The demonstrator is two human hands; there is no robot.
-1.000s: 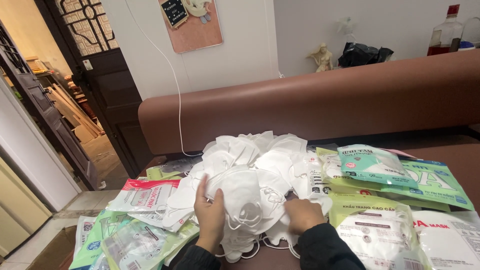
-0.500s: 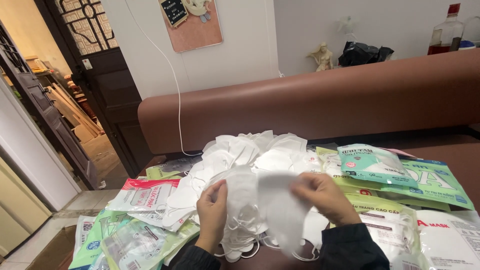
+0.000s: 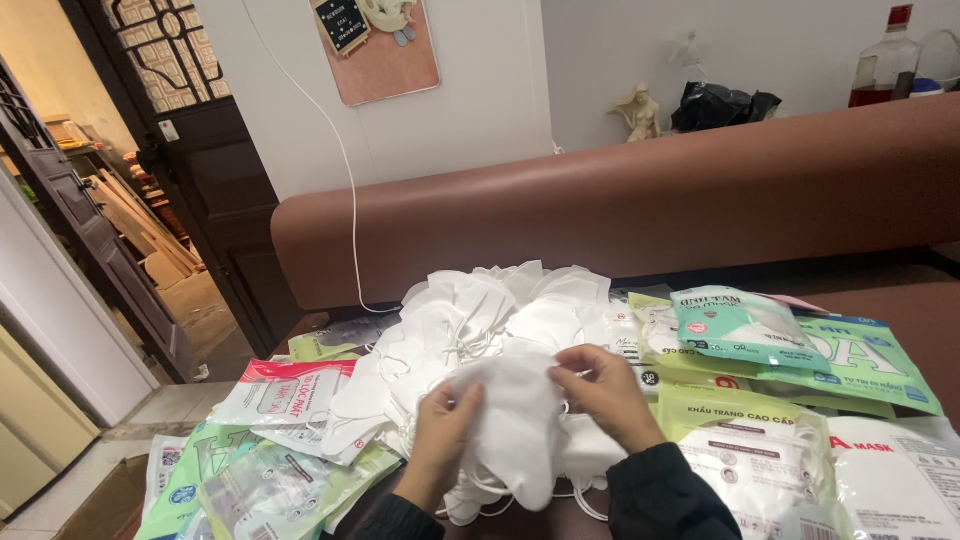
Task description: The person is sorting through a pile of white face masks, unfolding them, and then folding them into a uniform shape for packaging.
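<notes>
Left arm: comes up from the bottom edge in a dark sleeve, forearm slanting up and slightly right, wrist raised above the heap of white masks (image 3: 490, 320).
Left hand (image 3: 445, 430): fingers curled, thumb in front, pinching the left edge of one white mask (image 3: 510, 420).
Right arm: dark sleeve rises from the lower right, bent inward toward the heap.
Right hand (image 3: 600, 390): back turned to the camera, fingers bent and gathered on the right upper edge of the same mask.
Held mask: white, soft, folded, creased down its middle, hanging lower than both hands; lifted just above the near side of the heap.
Heap: loose white masks with thin ear loops, piled on the dark table (image 3: 900, 300), at the middle of the spread.
Grip: both hands narrowly closed on the one mask, stretching it between them; no fingers spread wide.
Left of heap: red and white packet (image 3: 285, 390) and green packets (image 3: 250, 480).
Right of heap: teal mask packet (image 3: 735, 325), just beside it.
Behind heap: brown padded backrest (image 3: 620, 215).
</notes>
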